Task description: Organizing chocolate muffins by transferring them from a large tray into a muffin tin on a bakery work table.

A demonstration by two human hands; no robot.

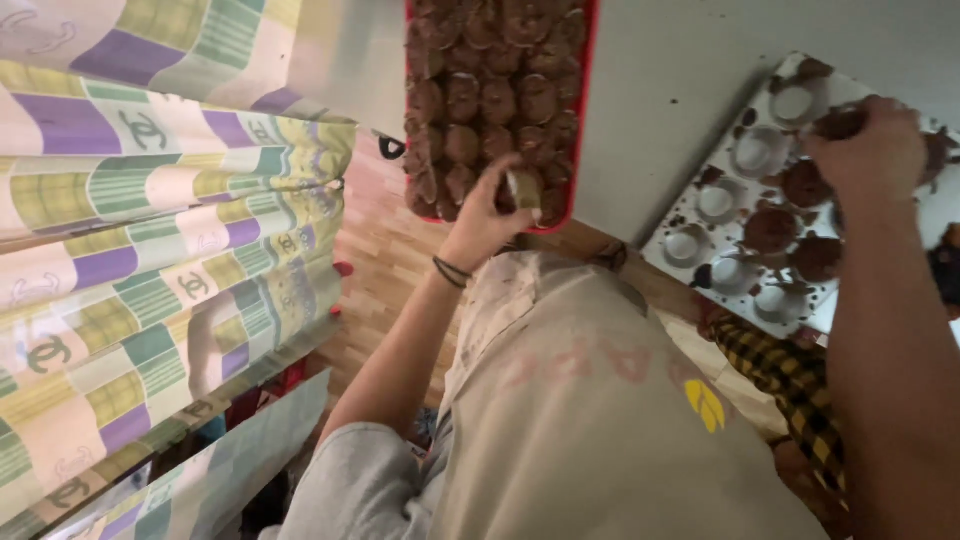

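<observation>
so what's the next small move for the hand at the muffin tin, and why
Probably lift the muffin the right hand is gripping clear of the muffin tin and carry it toward the red tray. Several cups are already bare, the tray is packed with muffins, and the left hand is setting one down at its near edge.

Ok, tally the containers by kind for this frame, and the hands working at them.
Red tray of brown muffins: 1
White muffin tin: 1
Hands: 2 (left hand at the tray, right hand at the tin)
Total: 4
The muffins are packed too tightly to count.
</observation>
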